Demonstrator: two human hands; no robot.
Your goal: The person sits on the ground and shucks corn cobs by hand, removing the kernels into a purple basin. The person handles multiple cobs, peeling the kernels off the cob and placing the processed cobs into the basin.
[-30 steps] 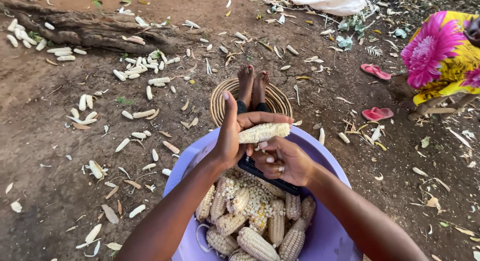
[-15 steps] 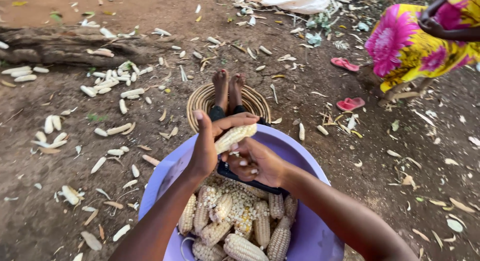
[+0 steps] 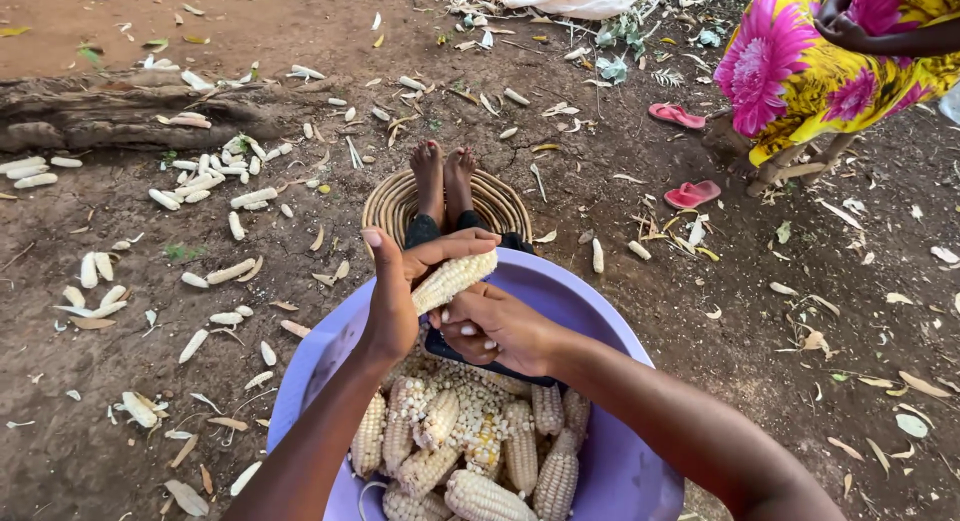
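Bare cobs scattered on dirt far left, near log. Left hand upright, fingers wrapped round corn cob, held above purple basin. Right hand just beside, fingers curled under cob's lower end. Basin full of cobs, loose kernels. Woven basket behind, at feet. Far right, pink sandals, person in flowery dress.
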